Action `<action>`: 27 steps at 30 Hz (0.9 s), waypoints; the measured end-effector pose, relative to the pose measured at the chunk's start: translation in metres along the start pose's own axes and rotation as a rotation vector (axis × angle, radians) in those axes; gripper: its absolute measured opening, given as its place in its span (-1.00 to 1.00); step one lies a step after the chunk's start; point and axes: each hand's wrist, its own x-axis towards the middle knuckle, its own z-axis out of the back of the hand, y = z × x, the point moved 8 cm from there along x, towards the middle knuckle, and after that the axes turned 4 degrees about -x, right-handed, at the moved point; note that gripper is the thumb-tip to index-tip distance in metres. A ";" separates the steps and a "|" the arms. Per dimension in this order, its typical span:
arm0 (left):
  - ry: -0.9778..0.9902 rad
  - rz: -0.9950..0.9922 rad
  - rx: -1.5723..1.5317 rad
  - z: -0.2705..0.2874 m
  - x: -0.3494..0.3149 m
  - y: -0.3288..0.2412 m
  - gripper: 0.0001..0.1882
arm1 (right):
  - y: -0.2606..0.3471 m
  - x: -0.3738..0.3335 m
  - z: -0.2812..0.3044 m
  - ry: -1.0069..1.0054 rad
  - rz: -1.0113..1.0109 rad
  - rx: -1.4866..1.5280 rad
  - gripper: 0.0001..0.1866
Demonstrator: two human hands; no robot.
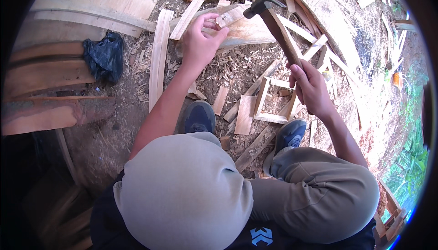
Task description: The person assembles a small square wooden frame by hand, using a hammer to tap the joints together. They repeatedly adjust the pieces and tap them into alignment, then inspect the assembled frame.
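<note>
My right hand (310,85) is wrapped round the wooden handle of a claw hammer (280,30), its dark metal head raised up and to the left. Further left, my left hand (200,42) has its thumb and fingers bent around the near end of a small pale wood block (232,16). That block rests on a wider slab of wood (253,32) lying on the ground. A small mark or nail on the block's end is too small to make out. The hammer head hangs beside the block's far end, seemingly apart from it.
A small wooden frame (271,118) lies by my right shoe (291,134), with a short board (245,114) beside it. Curved planks (91,1) are stacked at the left, near a black plastic bag (104,57). A long strip (159,63) and wood shavings cover the dirt.
</note>
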 end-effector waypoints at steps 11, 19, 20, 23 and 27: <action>-0.023 -0.233 0.316 0.004 0.044 -0.016 -0.60 | -0.009 0.000 0.014 -0.079 -0.057 0.213 -0.61; 0.152 -0.175 0.545 -0.003 0.077 -0.021 -0.62 | -0.007 0.002 0.016 -0.084 -0.012 0.153 -0.66; 0.195 -0.154 0.562 -0.003 0.086 -0.022 -0.63 | -0.006 0.002 0.016 -0.084 -0.007 0.155 -0.66; 0.286 -0.185 0.593 -0.008 0.103 -0.022 -0.64 | -0.004 0.003 0.019 -0.098 -0.024 0.171 -0.66; 0.400 -0.223 0.599 -0.021 0.112 -0.024 -0.62 | -0.008 0.007 0.022 -0.111 -0.009 0.145 -0.67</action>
